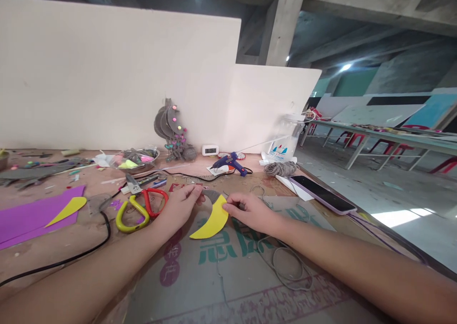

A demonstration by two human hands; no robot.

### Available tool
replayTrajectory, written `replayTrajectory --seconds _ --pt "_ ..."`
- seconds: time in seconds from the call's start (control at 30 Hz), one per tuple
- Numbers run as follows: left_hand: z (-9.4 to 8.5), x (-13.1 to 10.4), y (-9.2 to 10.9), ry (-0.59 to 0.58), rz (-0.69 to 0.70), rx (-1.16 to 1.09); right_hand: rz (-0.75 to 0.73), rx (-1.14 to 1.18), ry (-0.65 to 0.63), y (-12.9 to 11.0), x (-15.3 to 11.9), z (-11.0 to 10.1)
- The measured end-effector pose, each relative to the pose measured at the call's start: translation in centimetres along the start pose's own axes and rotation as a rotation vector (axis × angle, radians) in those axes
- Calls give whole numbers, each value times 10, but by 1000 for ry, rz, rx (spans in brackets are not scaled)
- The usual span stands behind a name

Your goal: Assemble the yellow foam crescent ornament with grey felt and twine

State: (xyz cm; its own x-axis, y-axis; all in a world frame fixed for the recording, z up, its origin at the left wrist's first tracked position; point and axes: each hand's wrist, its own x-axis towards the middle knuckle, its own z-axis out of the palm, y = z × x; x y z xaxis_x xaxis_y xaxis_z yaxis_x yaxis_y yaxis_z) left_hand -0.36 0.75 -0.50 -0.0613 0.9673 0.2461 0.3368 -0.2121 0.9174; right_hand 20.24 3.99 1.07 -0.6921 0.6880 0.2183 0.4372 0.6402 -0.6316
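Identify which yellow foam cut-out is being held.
The crescent pinched in the right hand; the other yellow cut-out lies across the purple sheets.

This looks like a craft workshop set up inside a bare building, with a rough grey concrete pillar (283, 26), heavy concrete beams (392, 11) and an open grey floor (326, 174). The pinkish-brown desk (21, 262) carries a blue plastic glue gun (230, 162), scissors with yellow and red handles (134, 185), flat purple sheets (35, 214) and a bundle of grey yarn (282, 168). Beyond stands another long desk (378, 132) with red seats (394, 148).
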Motion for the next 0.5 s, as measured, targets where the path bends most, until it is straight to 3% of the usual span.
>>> replayTrajectory --seconds 0.13,0.5 --pt "1 0 0 -6 7 -36 8 -13 48 1 0 0" --pt "3 0 0 -26 22 -84 31 -4 32 5 2 1"
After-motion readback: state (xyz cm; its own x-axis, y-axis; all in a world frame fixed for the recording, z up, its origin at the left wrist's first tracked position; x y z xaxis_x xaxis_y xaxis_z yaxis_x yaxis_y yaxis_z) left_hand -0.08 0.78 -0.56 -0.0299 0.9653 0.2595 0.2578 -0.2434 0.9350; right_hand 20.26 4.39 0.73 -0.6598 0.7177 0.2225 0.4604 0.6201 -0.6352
